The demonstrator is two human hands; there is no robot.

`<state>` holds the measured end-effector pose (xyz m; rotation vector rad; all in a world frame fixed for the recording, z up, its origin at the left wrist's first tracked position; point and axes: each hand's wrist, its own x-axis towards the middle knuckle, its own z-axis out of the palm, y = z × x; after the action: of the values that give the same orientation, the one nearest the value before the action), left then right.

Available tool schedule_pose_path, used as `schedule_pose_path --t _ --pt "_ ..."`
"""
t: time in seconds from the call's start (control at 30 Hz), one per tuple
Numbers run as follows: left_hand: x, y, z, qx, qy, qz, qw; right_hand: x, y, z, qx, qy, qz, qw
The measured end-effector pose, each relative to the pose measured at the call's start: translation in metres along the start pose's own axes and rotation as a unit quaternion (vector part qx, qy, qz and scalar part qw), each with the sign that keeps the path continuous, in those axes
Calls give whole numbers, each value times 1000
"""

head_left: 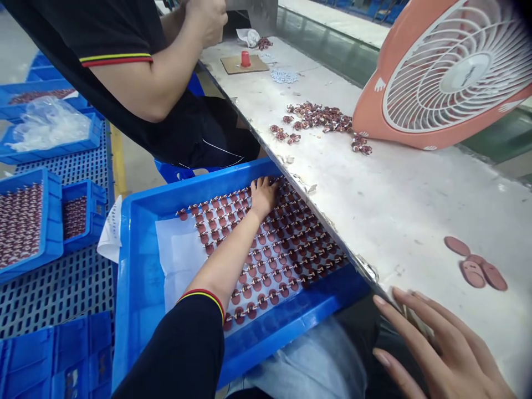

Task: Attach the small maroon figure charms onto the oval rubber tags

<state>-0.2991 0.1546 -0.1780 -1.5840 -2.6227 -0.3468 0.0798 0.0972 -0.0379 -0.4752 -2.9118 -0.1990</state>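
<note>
A blue plastic tray (137,266) rests on my lap, lined with white paper and filled with rows of small dark red pieces (291,244). My left hand (262,195) reaches into the tray's far side, fingers curled down onto the pieces there. My right hand (432,346) lies at the near edge of the white worktable (394,194), fingers stretched out and apart, holding nothing. A few flat red oval pieces (476,269) lie on the table just beyond it.
A pink desk fan (449,72) stands on the table at the right. A loose pile of red pieces (320,117) lies before it. A co-worker in black sits at the left. Blue crates (25,221) with more pieces stand on the floor.
</note>
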Motion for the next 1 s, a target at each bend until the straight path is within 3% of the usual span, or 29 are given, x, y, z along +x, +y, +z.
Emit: schedule_pose_path --t 0.43,0.8,1.0 --pt "-28 -11 -12 42 3 -18 999 -4 1 1 7 12 7 1000" --pt "-31 -18 -15 84 -17 -35 996 -3 0 2 15 18 35 999" --pt "-28 -30 -19 85 -42 -12 995 -4 0 2 19 19 37 999"
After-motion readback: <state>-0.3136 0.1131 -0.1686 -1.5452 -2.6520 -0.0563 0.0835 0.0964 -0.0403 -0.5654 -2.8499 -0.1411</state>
